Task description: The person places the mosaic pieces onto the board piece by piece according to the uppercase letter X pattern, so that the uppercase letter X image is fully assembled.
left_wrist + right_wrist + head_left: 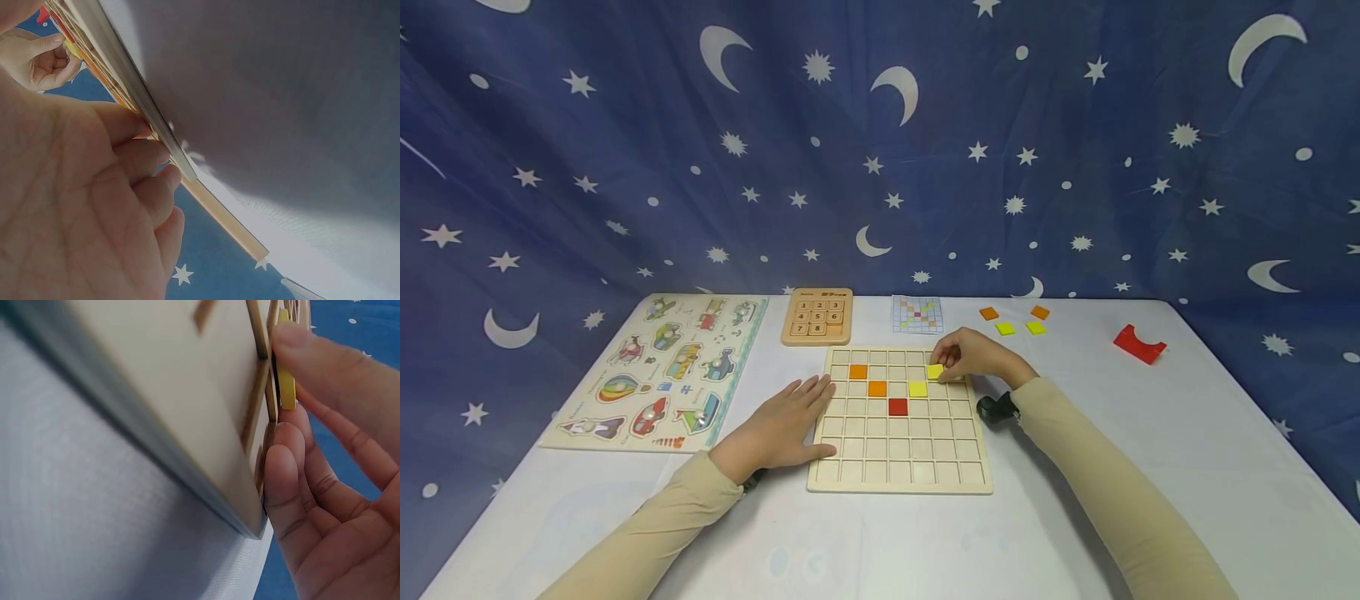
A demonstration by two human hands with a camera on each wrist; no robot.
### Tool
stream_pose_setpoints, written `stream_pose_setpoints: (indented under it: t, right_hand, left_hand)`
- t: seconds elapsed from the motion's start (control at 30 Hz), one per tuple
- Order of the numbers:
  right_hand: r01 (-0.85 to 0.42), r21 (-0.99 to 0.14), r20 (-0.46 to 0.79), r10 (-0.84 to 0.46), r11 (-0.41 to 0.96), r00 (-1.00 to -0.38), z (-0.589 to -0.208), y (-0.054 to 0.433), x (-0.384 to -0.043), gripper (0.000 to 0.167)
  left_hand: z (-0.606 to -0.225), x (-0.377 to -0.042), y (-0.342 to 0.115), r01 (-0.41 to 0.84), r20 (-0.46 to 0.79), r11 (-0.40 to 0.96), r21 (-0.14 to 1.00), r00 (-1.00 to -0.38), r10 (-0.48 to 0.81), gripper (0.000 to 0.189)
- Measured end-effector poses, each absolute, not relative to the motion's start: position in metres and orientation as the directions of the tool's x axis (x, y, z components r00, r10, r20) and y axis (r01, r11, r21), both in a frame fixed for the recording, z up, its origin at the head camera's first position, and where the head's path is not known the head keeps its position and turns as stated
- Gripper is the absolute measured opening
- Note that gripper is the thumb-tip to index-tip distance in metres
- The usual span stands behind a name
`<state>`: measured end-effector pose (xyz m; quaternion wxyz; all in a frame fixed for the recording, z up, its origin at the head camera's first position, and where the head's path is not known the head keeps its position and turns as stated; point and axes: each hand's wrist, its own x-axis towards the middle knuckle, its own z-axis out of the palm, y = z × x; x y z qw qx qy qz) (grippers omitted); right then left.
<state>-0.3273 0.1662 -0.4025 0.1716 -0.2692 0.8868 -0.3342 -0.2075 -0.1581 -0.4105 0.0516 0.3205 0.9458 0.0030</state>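
A wooden grid board (901, 488) lies on the white table. My right hand (973, 353) pinches a yellow square tile (935, 372) over a cell near the board's upper right corner. In the right wrist view that tile (287, 384) stands right at the grid, thumb and fingers at its edges. My left hand (784, 423) rests along the board's left edge with fingers extended and thumb spread. Within the grid sit two orange tiles (858, 372), another yellow tile (918, 388) and a red tile (898, 407), forming diagonals.
Behind the board are a printed pattern card (917, 315) and a wooden number puzzle (817, 337). Loose orange tiles (988, 313) and yellow-green tiles (1005, 328) lie at the back right, with a red curved piece (1139, 344) farther right. A vehicle puzzle board (655, 375) occupies the left.
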Motion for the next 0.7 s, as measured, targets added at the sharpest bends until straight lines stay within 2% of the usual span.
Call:
stream_pose_setpoints:
  t: [0.7]
  right_hand:
    - [-0.36,-0.699,-0.131,-0.605,0.618,-0.785,-0.4013,0.1695,-0.3244,0.026]
  left_hand:
    - [-0.4121,-0.2082,-0.1578,0.602,-0.096,0.798,0.04,-0.792,0.602,0.087]
